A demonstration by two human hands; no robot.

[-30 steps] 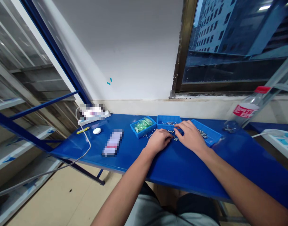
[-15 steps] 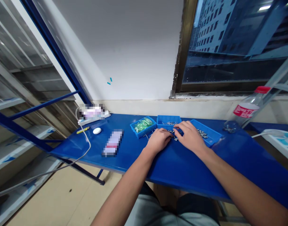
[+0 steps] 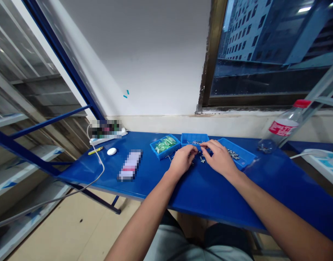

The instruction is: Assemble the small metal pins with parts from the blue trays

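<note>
Over the blue table (image 3: 223, 203), my left hand (image 3: 181, 159) has its fingers curled together, their tips near the front of the middle tray. My right hand (image 3: 219, 156) faces it, thumb and forefinger pinched close. Whatever either set of fingertips holds is too small to make out. Between and below the hands lie several small metal screws (image 3: 202, 159). Behind them, the middle blue tray (image 3: 195, 137) contains thin metal pieces. A right-hand blue tray (image 3: 246, 159), partly covered by my right hand, contains more small metal parts. The left blue tray (image 3: 162, 156) is filled with small green packets (image 3: 165, 144).
A pixelated flat object (image 3: 130, 165), a white oval item (image 3: 111, 151) and a yellow cutter (image 3: 95, 150) lie to the left. A white cable (image 3: 103, 167) crosses the table's left edge from a power strip (image 3: 109, 139). A red-capped plastic bottle (image 3: 282, 127) stands at the right.
My left hand has lifted slightly, and its fingers have curled up off the table toward my right fingertips. More of the loose screws shows between the hands. My right hand has barely moved.
</note>
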